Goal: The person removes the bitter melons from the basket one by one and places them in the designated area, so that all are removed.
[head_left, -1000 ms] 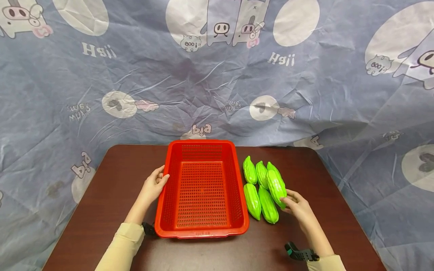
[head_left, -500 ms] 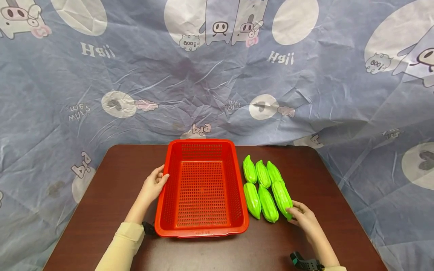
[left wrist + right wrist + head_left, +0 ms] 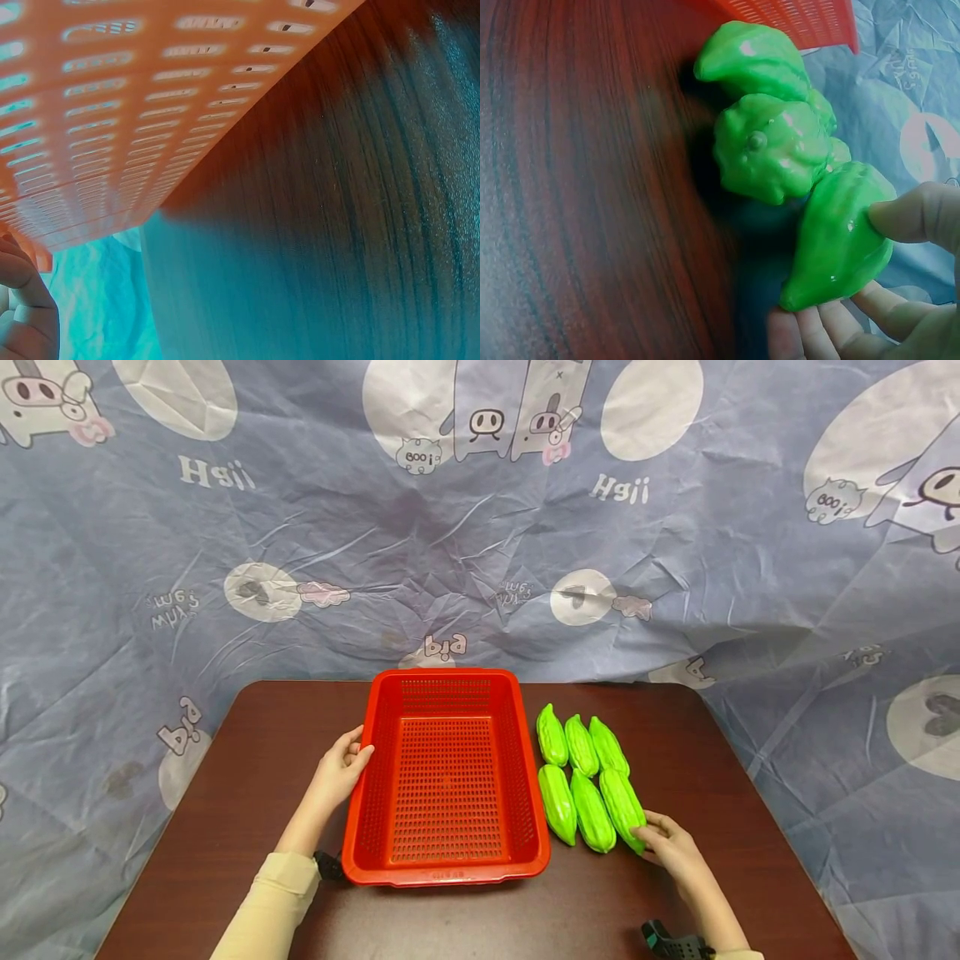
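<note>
My left hand (image 3: pixel 343 768) holds the left rim of a red perforated plastic basket (image 3: pixel 534 827), thumb on top and fingers curled under the edge. In the left wrist view the curled fingers (image 3: pixel 26 300) show at the lower left, beside the basket's slotted wall (image 3: pixel 112 112). My right hand (image 3: pixel 671 852) pinches the near end of a bright green bitter melon (image 3: pixel 621 797), the front right one of two short rows. From the right wrist view, the thumb lies on one side of this bitter melon (image 3: pixel 844 232) and the fingers on the other.
Several more green bitter melons (image 3: pixel 592 814) lie close together between the basket and my right hand. They rest on a dark brown table (image 3: pixel 288 735). Behind the table hangs a blue-grey cartoon-print cloth (image 3: pixel 420 568).
My right hand has moved the bitter melon off the back right one, toward me and to the right, then down into line in the front row. Left hand and basket stay put.
</note>
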### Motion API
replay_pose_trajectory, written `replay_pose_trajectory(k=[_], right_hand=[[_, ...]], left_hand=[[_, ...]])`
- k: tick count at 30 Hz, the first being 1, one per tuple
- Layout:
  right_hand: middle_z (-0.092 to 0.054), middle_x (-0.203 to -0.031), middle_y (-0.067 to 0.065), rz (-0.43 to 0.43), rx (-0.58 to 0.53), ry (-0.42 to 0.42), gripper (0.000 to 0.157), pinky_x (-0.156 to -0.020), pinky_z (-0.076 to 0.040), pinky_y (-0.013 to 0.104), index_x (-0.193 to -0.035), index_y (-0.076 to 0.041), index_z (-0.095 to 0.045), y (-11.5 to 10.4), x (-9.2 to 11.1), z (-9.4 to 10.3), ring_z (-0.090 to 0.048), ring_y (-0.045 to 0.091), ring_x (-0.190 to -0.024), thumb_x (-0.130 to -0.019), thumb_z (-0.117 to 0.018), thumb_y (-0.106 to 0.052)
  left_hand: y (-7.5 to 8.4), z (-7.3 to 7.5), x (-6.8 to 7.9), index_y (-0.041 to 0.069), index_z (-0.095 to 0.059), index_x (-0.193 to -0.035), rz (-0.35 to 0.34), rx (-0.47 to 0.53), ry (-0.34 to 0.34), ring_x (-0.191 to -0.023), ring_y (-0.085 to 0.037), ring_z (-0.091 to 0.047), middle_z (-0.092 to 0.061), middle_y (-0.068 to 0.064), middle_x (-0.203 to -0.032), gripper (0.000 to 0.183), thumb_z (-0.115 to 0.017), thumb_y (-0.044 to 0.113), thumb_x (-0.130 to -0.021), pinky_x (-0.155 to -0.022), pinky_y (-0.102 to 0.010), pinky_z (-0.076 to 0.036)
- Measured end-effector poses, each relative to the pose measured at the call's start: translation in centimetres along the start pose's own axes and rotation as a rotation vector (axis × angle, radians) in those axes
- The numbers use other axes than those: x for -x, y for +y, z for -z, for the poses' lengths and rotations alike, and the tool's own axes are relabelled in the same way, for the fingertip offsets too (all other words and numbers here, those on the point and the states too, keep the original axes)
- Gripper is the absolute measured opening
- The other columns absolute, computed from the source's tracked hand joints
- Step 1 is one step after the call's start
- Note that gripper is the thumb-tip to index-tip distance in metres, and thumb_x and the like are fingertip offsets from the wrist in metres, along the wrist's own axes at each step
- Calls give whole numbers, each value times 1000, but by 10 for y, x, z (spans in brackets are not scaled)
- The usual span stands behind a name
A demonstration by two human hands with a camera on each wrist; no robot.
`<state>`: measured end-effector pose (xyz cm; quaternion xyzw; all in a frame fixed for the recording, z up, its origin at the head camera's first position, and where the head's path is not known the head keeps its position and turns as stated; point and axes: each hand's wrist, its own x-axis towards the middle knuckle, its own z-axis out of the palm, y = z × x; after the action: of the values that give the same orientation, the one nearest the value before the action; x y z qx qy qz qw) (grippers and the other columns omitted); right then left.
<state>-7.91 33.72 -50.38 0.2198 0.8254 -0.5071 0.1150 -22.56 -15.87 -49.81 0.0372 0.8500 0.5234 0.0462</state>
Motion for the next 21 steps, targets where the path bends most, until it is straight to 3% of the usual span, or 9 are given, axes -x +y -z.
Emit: replay_pose_trajectory(k=[21], right_hand=[[-44,-141,35,7,39,-11,73,-94,-51,47,-148,9,-29,11,-3,-3,-54,41,-123,-97,-62,-32]], left_hand=[[-1,0,1,0,-35,-151,-2,-10,-8,-84,-16,-61,-59,-20,-113,57,-55,21,-102,-70,-21,-49]])
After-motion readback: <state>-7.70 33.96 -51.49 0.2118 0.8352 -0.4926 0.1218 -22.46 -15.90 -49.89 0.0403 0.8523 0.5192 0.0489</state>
